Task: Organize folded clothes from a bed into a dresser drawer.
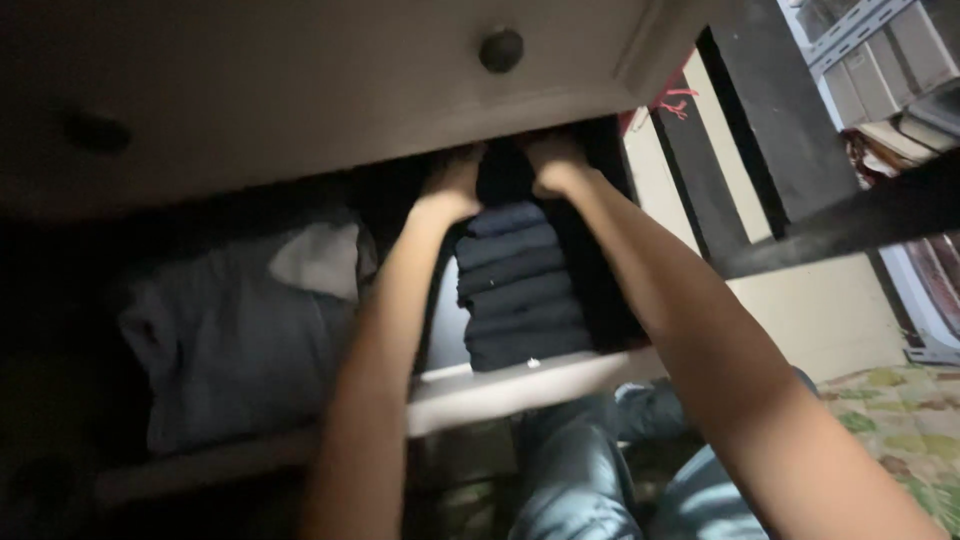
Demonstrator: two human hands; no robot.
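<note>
At the back of an open drawer (520, 385), a dark folded garment (503, 172) is standing on edge, and both of the person's hands are pressing in on it from either side. The left hand (452, 180) is sitting against its left flank and the right hand (553, 160) against its right, with the fingers of each curling down around the cloth, closed on it rather than spread; the fingertips themselves are disappearing into shadow, so how deep they are reaching cannot be told. The garment is looking soft and light, likely to sag or unfold if pinched at one corner, so a hold across both sides of the fold, as here, is seeming the surest.

Just in front of it, a row of similar dark folded clothes (515, 290) is filling the drawer's right section, filed upright one behind another and touching. To the left, past a dark gap, a looser heap of grey-blue clothing (215, 335) is lying with a pale cloth (320, 258) on top. Above, a closed cream drawer front (330, 70) is overhanging, carrying a round dark knob (501, 49). Below the drawer's pale front edge, the person's knees in blue jeans (575, 470) are showing, and a patterned floor covering (900, 420) is lying at the right.
</note>
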